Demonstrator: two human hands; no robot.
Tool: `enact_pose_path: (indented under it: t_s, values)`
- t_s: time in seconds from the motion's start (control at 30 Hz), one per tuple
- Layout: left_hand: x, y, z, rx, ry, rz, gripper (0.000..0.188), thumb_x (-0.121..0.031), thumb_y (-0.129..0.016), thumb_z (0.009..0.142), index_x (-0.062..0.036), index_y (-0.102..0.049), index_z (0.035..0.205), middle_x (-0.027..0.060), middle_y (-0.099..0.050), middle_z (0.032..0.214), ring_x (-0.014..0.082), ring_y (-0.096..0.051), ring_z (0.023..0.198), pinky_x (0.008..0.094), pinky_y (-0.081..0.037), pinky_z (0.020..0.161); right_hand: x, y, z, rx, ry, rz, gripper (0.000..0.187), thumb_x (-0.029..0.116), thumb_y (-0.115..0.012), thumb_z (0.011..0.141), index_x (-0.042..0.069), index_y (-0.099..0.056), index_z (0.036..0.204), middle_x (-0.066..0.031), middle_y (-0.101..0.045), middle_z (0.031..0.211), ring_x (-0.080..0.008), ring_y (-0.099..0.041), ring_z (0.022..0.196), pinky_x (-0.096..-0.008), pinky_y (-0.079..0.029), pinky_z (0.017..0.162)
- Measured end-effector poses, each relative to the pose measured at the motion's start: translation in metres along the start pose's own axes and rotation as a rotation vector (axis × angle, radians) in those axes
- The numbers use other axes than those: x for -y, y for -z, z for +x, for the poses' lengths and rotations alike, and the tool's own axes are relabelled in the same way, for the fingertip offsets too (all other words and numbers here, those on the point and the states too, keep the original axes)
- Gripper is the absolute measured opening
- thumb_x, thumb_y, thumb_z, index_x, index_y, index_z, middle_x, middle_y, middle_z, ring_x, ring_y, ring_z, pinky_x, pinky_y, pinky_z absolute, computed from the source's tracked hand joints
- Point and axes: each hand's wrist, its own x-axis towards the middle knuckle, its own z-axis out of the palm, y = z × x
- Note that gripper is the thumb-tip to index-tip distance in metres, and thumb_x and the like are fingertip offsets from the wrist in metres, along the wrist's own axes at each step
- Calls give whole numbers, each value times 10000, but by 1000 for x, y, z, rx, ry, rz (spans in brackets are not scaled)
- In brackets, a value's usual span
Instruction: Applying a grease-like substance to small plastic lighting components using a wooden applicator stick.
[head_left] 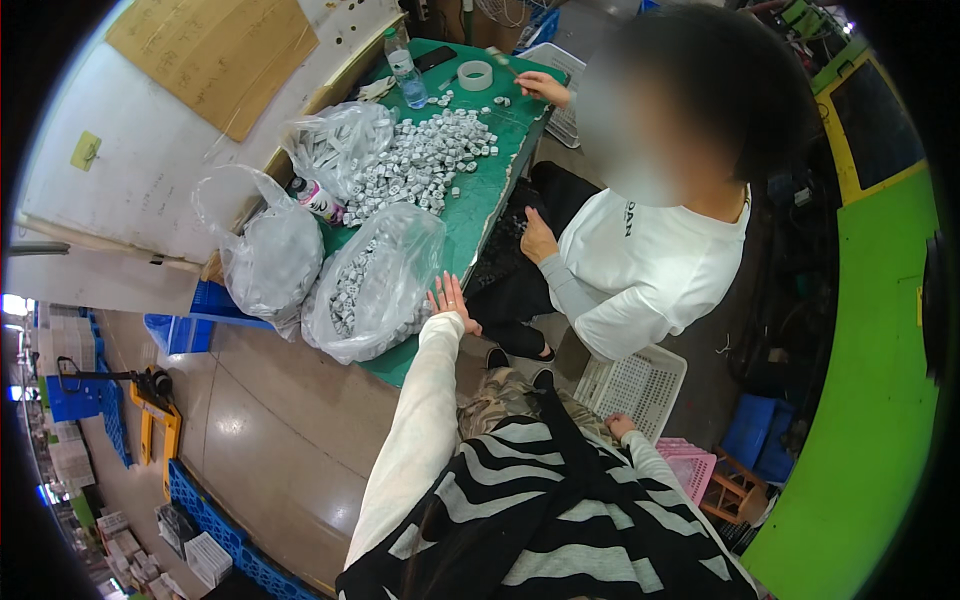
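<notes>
My left hand (452, 305) is stretched out, palm up and fingers spread, at the table's edge. It holds nothing and is beside a clear plastic bag (405, 250) of small white-grey parts. My right hand (620, 427) hangs low by my right thigh, near a white plastic crate (655, 385); its fingers are too small and hidden to read. On the green table (475, 215) lies a heap of loose small white-grey parts (425, 160). Two more plastic bags, one upright and knotted-looking (270, 250) and one behind (340, 140), stand along the wall side.
A seated co-worker (650, 260) in white sits at the right, holding a small brush-like tool (500, 62). A water bottle (405, 70), tape roll (475, 75) and pink-labelled bottle (318, 200) stand on the table. A pink basket (687, 465) and a yellow pallet jack (158, 420) are on the floor.
</notes>
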Motion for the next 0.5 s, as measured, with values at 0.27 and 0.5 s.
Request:
enact_pose_path:
  t_s: [0.27,0.5]
  values:
    - [1,-4,0,-18,6,6,1393,-565,-766,568,3,170,1429,204,215,1500,372,222,1378,544,95,1096,1,0,-2,-7,-8,11,245,193,-557,818,16,-653,958,-134,-663,928,-249,-614,857,-353,-473,790]
    - [1,-4,1,-12,5,6,1395,-564,-767,565,0,171,1430,201,213,1501,372,225,1377,547,94,1095,3,0,-4,-31,1,15,235,198,-569,813,16,-665,927,-138,-668,931,-263,-618,880,-365,-469,808]
